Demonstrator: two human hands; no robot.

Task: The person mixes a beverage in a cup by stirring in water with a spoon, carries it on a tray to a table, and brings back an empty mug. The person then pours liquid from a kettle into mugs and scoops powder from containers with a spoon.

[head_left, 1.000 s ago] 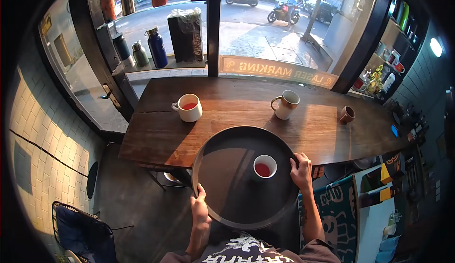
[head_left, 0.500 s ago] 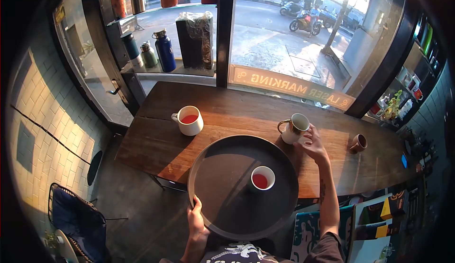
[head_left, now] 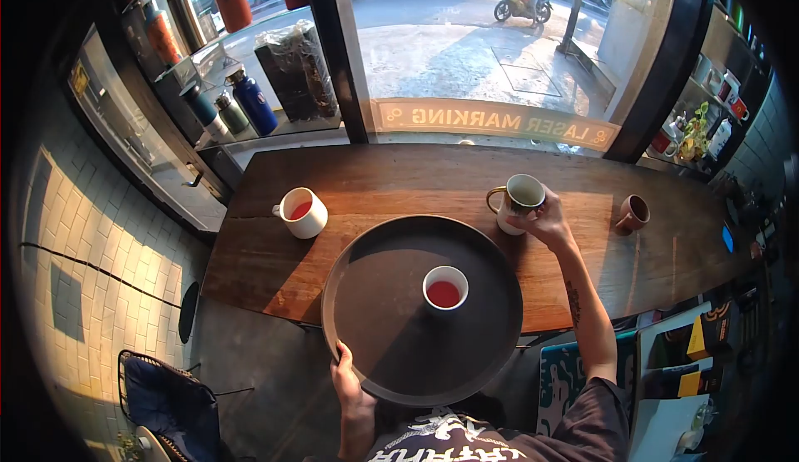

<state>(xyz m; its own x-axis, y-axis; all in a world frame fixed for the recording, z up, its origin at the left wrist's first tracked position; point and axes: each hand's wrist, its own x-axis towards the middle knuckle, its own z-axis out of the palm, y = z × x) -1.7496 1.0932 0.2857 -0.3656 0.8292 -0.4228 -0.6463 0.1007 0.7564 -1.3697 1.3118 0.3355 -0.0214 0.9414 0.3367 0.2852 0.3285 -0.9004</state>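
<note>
My left hand (head_left: pixel 349 378) grips the lower left rim of a round dark tray (head_left: pixel 374 337), thumb on top. A white cup with red liquid (head_left: pixel 445 288) rests on the tray, right of its middle. Beyond the tray, my right hand (head_left: pixel 543 217) is closed around the right side of a white and brown mug (head_left: pixel 509 212), whose handle points left. The mug is upright at the wooden table (head_left: pixel 399 179). A white mug with red liquid (head_left: pixel 305 215) stands on the table at the left, and a small brown cup (head_left: pixel 632 213) on the right.
A chair with a dark cushion (head_left: pixel 171 395) is at the lower left. Bottles (head_left: pixel 254 100) stand on a shelf by the window. A white surface with boxes (head_left: pixel 678 379) lies at the lower right. Beyond the glass, a person is beside a motorcycle (head_left: pixel 523 4).
My right hand has left the tray rim, reached out to the white and brown mug and closed on it. My left hand still holds the tray. The view has shifted.
</note>
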